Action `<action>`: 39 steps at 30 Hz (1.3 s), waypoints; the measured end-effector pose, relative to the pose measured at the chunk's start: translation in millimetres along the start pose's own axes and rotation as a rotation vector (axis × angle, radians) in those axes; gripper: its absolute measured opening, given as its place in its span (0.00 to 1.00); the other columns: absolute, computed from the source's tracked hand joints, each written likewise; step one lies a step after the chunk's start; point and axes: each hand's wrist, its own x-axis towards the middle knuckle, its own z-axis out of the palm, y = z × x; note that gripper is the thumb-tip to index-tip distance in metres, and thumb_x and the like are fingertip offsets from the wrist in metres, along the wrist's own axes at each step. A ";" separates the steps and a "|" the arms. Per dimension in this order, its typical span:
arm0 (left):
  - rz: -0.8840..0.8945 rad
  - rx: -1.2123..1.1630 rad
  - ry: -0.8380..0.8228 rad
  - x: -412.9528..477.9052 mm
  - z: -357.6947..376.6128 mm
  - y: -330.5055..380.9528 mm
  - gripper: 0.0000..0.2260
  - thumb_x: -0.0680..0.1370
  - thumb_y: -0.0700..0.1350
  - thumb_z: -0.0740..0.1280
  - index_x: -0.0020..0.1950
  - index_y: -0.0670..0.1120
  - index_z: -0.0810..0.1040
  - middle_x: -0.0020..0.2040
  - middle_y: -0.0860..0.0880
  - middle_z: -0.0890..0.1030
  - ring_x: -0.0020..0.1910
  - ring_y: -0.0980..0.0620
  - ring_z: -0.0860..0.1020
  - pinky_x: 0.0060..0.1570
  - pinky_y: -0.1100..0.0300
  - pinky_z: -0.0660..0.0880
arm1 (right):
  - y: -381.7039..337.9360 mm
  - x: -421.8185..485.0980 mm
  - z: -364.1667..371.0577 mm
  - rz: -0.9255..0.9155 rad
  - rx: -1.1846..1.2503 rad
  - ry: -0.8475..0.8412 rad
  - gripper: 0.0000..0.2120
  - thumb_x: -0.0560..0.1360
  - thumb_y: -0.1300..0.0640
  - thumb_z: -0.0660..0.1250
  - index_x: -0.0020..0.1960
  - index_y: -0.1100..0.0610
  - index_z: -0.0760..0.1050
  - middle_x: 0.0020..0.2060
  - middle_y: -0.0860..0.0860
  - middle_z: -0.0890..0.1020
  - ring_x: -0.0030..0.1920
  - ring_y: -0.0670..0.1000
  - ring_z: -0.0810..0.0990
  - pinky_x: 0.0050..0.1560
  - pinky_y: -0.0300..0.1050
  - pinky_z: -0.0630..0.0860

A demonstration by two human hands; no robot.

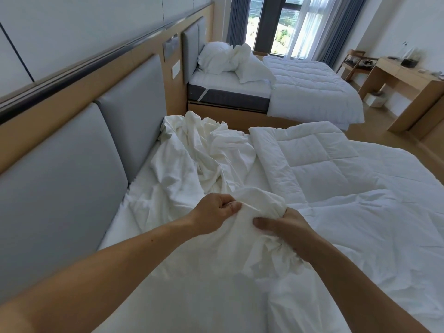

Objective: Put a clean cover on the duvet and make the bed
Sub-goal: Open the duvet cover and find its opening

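A person's left hand [213, 213] and right hand [286, 233] each clutch a bunched fold of a cream cover [216, 155], fingers curled into the cloth. Beyond the knuckles the cover trails, crumpled, toward a grey headboard [60, 176] left of the left hand. A white quilted duvet [348, 188] lies right of and beyond the right hand. Farther off stands a second bed [228, 94] with pillows [213, 56].

In the grip, the cover [216, 159] is thin, matt white cloth, soft and heavily creased. Right of the grip, the duvet [336, 183] is puffy, quilted, matt white fabric. Left of the grip, the headboard [62, 179] is smooth grey padding with a faint sheen, under a pale matt wood panel [72, 99].
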 end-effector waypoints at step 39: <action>0.163 0.611 -0.550 65.0 -15.0 73.3 0.13 0.70 0.44 0.72 0.53 0.47 0.79 0.51 0.52 0.78 0.50 0.50 0.78 0.47 0.59 0.74 | -40.3 -6.8 -33.2 -0.106 -0.611 -0.140 0.26 0.63 0.60 0.78 0.57 0.48 0.72 0.50 0.51 0.79 0.49 0.51 0.81 0.47 0.50 0.82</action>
